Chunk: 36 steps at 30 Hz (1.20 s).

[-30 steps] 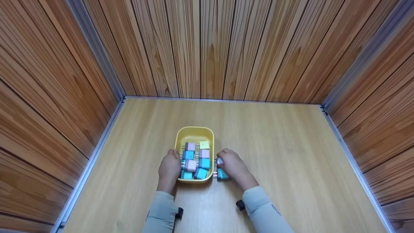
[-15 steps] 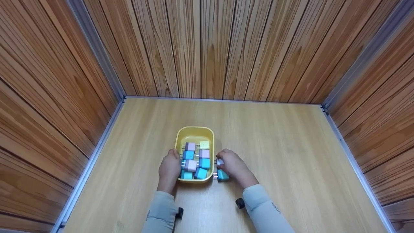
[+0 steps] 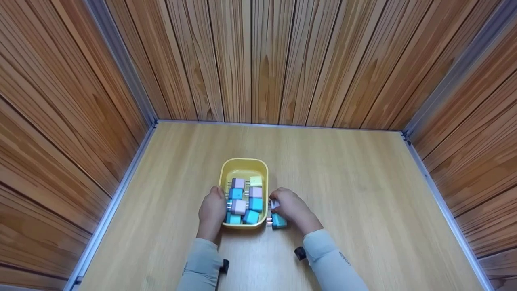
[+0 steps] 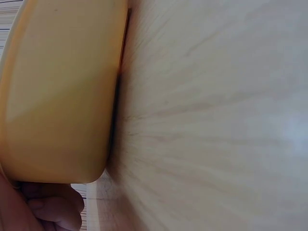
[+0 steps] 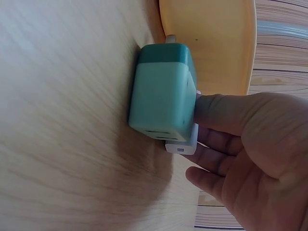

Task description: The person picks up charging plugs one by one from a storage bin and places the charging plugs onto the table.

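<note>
My left hand point(image 3: 211, 207) grips the left side of a yellow plastic tub point(image 3: 244, 165), its fingers curled against the outer wall in the left wrist view. Several plug chargers in blue, lilac and pale yellow lie inside, roughly in two columns. Just right of the tub, my right hand point(image 3: 291, 208) pinches a small pale lilac charger point(image 5: 182, 146) between thumb and fingers, low at the tabletop. A teal charger point(image 5: 161, 96) lies beside it on the near side, prongs toward the tub. It hides part of the pinched charger in the right wrist view.
The wooden tabletop point(image 3: 343, 169) is enclosed by plank walls at the back, left and right. Metal strips point(image 3: 278, 125) run along its edges. Both wrists wear small black camera mounts.
My right hand has shifted very slightly toward me with the lilac charger, and the teal charger beside it has slid a little the same way. My left hand and the tub have hardly moved.
</note>
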Each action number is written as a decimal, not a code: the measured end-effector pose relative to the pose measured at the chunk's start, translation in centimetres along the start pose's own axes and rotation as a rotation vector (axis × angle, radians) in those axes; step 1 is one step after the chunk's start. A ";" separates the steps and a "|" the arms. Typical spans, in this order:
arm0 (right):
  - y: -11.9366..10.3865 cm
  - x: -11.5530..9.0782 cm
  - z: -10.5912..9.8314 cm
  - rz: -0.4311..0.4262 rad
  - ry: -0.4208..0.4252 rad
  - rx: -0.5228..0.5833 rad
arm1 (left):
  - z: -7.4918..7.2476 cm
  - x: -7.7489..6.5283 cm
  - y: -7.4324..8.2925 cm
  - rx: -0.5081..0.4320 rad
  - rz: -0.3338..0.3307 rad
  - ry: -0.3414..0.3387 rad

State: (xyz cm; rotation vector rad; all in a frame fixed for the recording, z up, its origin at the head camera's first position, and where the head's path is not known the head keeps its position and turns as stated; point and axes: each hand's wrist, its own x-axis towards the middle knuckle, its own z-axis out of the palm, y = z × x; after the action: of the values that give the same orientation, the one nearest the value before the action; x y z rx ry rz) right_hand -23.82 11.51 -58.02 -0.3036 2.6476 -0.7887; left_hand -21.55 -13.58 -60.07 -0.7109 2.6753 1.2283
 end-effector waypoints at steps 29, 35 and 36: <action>-0.1 -0.4 -0.4 -0.110 -0.019 -0.111 | 0.0 0.0 0.0 0.038 0.028 0.021; -0.2 -0.4 -0.5 -0.080 -0.040 -0.087 | 0.0 0.1 0.0 0.027 0.018 0.009; -0.2 -0.4 -0.6 -0.077 -0.041 -0.082 | 0.0 0.1 0.0 0.025 0.015 0.007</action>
State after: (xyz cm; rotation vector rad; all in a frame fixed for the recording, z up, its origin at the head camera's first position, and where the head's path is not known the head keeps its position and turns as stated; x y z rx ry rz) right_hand -23.66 11.78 -57.35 -0.4409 2.6473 -0.6910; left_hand -21.60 -13.65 -60.09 -0.6945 2.7012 1.1954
